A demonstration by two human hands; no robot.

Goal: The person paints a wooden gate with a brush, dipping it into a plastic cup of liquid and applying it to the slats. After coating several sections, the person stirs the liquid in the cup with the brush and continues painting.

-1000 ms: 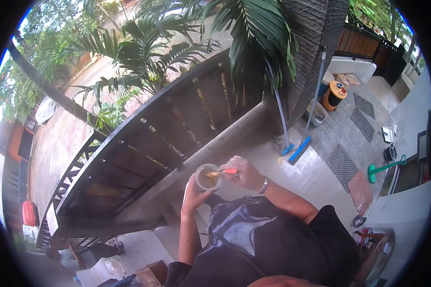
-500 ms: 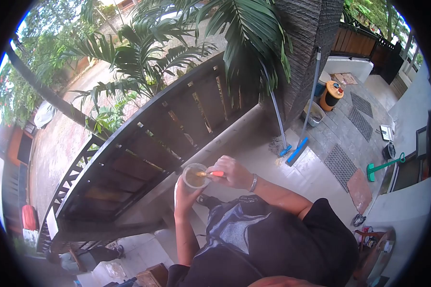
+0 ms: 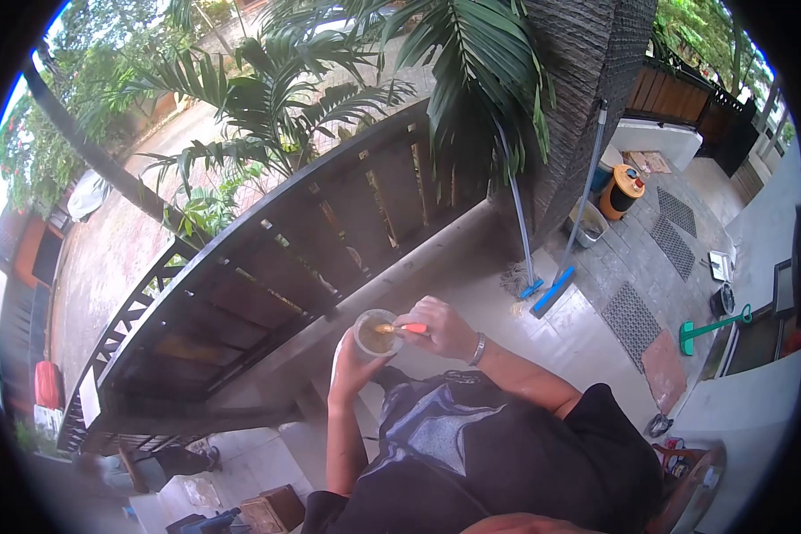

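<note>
Soft, even daylight comes from the open street side at upper left, where the road (image 3: 125, 231) washes pale. Shadows on the porch floor (image 3: 587, 329) are faint. Fisheye distortion bends the fence (image 3: 267, 267), and a black vignette rings the frame. The cup (image 3: 376, 332) and spoon (image 3: 409, 328) look slightly soft, and the lower-left edge is hazy.

Black short-sleeved T-shirt with a pale blue-grey print on the chest, silver bracelet (image 3: 478, 349) — right wrist, forearms bare

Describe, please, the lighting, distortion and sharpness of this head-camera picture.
Head view: strong fisheye bends the dark wooden fence and tilts the scene; a black vignette rings the frame; daylight is soft, without hard shadows; the clear plastic cup in the left hand and orange-handled spoon in the right hand look sharp, the lower-left edge hazy.
</note>
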